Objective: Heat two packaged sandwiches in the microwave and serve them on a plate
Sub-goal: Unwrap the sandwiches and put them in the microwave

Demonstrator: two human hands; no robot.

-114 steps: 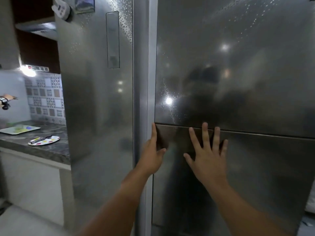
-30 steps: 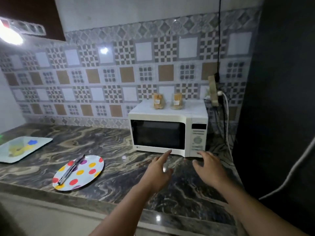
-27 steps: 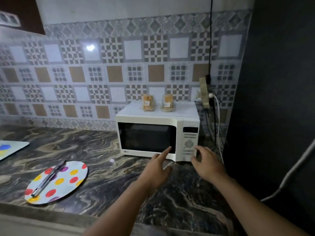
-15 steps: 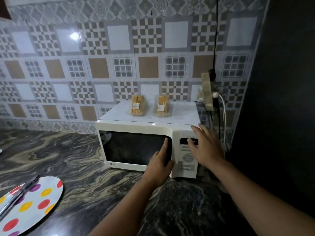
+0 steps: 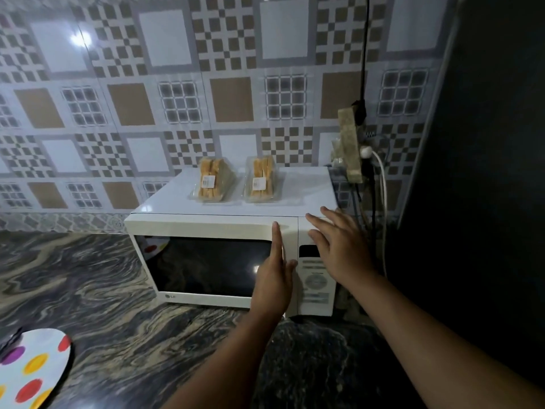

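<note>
So, quick rundown of your view, left to right:

Plate: your polka-dot plate (image 5: 32, 370) is down in the bottom-left corner on the marbled counter (image 5: 97, 290), cut off by the frame edge. Something dark lies on its upper left rim, too clipped to tell what.

Microwave: white microwave (image 5: 206, 225) sits on the counter against the patterned tile wall (image 5: 177, 84), door closed, dark window facing you. You can catch a reflection of the dotted plate in the glass.

Left sandwich: packaged sandwich on the left (image 5: 211, 184), clear wrap with a small label, resting on the microwave top toward the back.

Right sandwich: second packaged sandwich (image 5: 261, 184) just beside the first, not touching, same spot on the roof.

Left hand: your left hand (image 5: 275, 276) is flat against the right edge of the door, fingers straight and pointing up, gripping nothing.

Right hand: your right hand (image 5: 336, 246) is spread loose over the top of the control panel (image 5: 315, 284), fingers straight, holding nothing. The two hands are close but apart.

Far right: a power strip (image 5: 349, 143) hangs on the wall with cords plugged in, next to a big dark surface (image 5: 486, 172).
</note>
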